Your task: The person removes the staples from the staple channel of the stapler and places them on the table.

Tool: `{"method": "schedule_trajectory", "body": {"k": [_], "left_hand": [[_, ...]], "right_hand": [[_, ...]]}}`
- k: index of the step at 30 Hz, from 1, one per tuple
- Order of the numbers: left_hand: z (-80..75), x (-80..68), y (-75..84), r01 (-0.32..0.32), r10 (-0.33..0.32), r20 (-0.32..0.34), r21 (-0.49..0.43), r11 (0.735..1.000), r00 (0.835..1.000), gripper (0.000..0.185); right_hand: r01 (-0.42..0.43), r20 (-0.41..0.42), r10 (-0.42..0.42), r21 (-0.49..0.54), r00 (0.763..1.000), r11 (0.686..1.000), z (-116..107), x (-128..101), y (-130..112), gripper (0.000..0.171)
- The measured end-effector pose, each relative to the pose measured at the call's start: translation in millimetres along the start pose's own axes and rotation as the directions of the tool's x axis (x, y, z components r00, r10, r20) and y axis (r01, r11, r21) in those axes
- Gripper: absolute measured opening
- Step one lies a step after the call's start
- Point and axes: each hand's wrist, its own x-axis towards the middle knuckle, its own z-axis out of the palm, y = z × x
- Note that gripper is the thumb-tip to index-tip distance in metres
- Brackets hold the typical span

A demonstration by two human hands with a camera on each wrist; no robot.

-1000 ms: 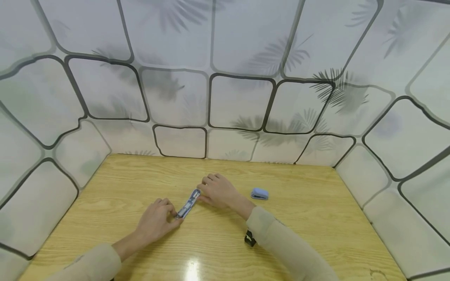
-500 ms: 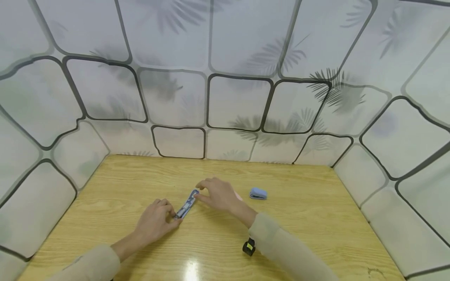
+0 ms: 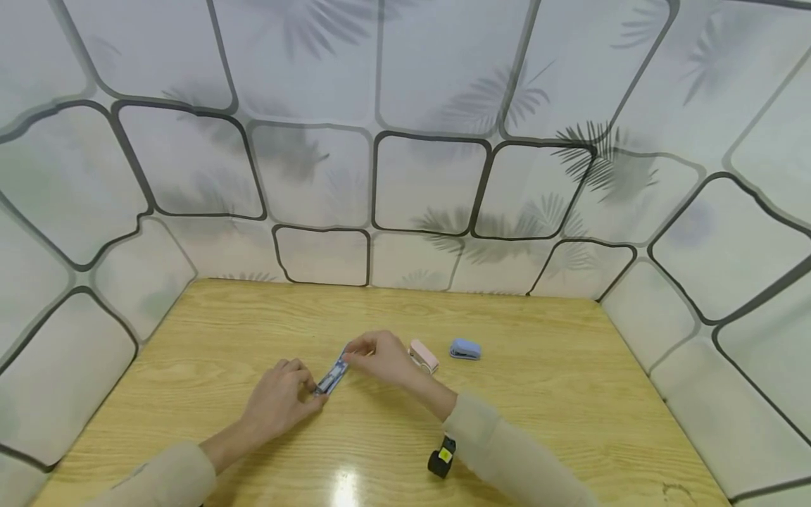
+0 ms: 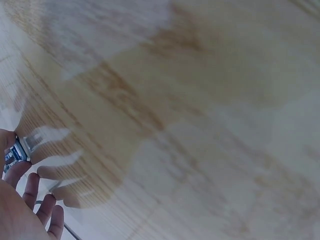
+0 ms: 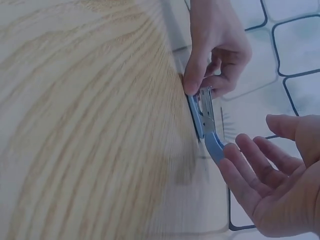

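A blue and metal stapler (image 3: pixel 334 373) lies unfolded on the wooden table (image 3: pixel 570 394), slanting from near left to far right. My left hand (image 3: pixel 279 398) pinches its near metal end (image 5: pixel 204 102) between thumb and fingers; that end also shows in the left wrist view (image 4: pixel 15 150). My right hand (image 3: pixel 380 355) is at the far blue end. In the right wrist view its fingers (image 5: pixel 250 170) are spread and relaxed, one fingertip touching the blue tip (image 5: pixel 215 145), with the thumb held apart.
A small pink stapler (image 3: pixel 423 355) lies just right of my right hand, and a small blue stapler (image 3: pixel 465 349) sits a little farther right. A black wrist strap (image 3: pixel 441 458) hangs under my right sleeve. Padded patterned walls (image 3: pixel 405 183) enclose the table on three sides.
My right hand has drawn back toward me and to the left, uncovering the pink stapler. The left hand has kept its grip on the stapler's near end.
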Motion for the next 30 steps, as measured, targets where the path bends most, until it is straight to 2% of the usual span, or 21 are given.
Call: {"method": "schedule_trajectory", "body": {"k": [5,9,18,30], "left_hand": [[0.9,0.4,-0.7,-0.003,0.003,-0.016,0.013,1.000,1.000,0.024],[0.9,0.5,-0.7,-0.009,0.009,-0.008,0.009,1.000,1.000,0.024],[0.4,1.1,-0.1,0.008,-0.008,-0.001,-0.005,1.000,1.000,0.022],[-1.5,2.9,0.1,0.007,-0.007,-0.006,-0.003,1.000,1.000,0.022]], "right_hand": [[-0.123,0.040,0.118,0.165,0.992,0.979,7,3,1,0.020],[-0.166,0.055,0.158,0.203,0.986,0.965,14,4,1,0.019],[-0.188,0.067,0.181,0.132,0.981,0.973,31,6,-1,0.014],[-0.238,0.059,0.235,0.063,0.970,0.969,35,7,-15,0.009]]}}
